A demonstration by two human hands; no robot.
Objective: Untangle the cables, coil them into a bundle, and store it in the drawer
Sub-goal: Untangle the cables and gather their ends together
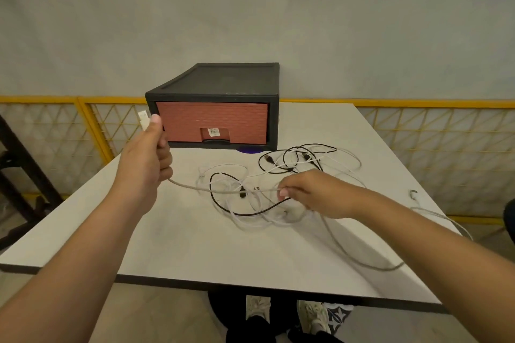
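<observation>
A tangle of white and black cables (259, 198) lies on the white table (195, 245). My left hand (147, 159) is raised and grips the plug end of a grey-white cable (195, 187), the USB plug sticking up above my thumb. That cable runs taut to my right hand (309, 192), which pinches it over the tangle. From there it trails in a long loop toward the table's front right edge. A second cluster of black and white cables (301, 160) sits behind. The drawer unit (214, 108), black frame with a reddish drawer front, stands shut at the table's back.
A white plug (413, 194) lies near the table's right edge. A yellow mesh fence (434, 133) runs behind the table. Shoes (312, 315) show below the front edge. A dark frame (16, 175) stands at the left.
</observation>
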